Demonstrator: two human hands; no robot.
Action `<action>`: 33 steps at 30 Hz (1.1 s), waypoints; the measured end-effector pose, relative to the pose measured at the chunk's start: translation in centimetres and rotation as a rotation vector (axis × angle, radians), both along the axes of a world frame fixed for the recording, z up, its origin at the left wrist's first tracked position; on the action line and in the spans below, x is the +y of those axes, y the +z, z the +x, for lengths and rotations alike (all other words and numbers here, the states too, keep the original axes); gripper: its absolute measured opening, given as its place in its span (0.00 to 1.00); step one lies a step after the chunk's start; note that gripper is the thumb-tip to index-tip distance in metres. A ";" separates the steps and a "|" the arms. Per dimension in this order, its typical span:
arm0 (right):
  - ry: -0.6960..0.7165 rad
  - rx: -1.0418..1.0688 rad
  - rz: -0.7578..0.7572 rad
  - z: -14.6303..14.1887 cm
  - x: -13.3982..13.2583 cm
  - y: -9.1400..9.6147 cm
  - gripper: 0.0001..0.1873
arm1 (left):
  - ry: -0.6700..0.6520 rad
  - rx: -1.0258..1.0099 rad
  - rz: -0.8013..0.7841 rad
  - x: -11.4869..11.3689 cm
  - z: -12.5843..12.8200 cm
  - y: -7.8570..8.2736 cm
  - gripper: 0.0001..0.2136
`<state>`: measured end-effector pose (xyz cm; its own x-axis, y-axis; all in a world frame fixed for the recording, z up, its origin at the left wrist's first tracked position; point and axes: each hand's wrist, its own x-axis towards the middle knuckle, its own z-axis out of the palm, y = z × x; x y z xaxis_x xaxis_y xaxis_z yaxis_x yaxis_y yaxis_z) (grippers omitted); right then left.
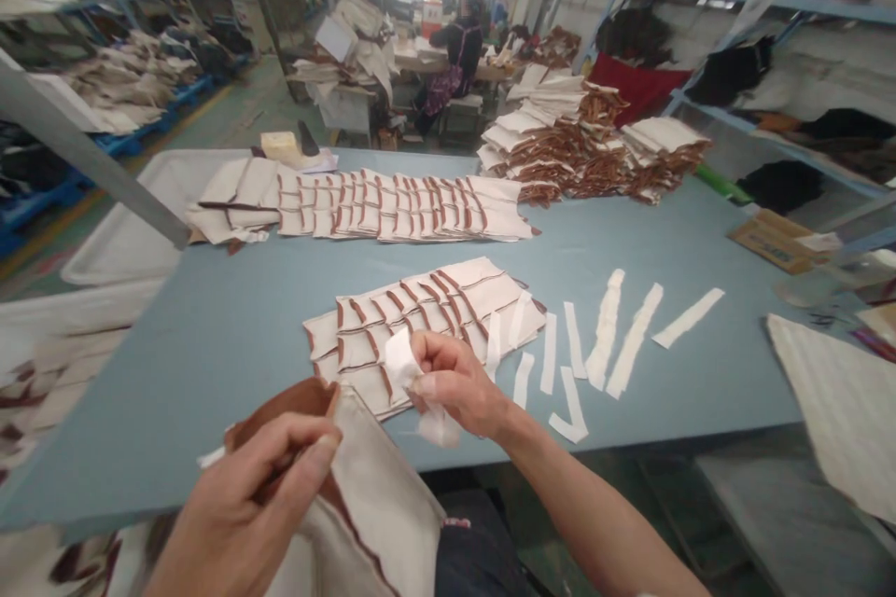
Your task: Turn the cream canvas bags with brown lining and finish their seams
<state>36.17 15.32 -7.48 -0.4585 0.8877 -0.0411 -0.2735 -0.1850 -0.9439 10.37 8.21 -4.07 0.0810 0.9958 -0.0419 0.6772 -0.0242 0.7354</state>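
Note:
My left hand [252, 494] is closed on the brown-trimmed top edge of a cream fabric piece [382, 504] held at the near table edge. My right hand [455, 382] pinches a small white paper strip [400, 359], with more white paper trailing below the fingers. Just beyond my hands lies a fanned row of cream fabric pieces with brown trim [427, 317]. Several peeled white strips [616, 336] lie scattered on the blue table [210, 336] to the right.
A longer row of overlapped cream pieces [378, 205] lies farther back, and tall stacks [588, 145] sit at the far right. White trays [126, 233] stand left. A cardboard box [774, 238] and cream cloth [840, 401] lie right. A person sits far behind.

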 end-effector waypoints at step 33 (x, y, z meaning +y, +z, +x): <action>-0.377 -0.216 1.107 -6.5 -7.6 4.1 0.03 | -0.132 -0.155 0.531 -4.6 -0.7 3.0 0.07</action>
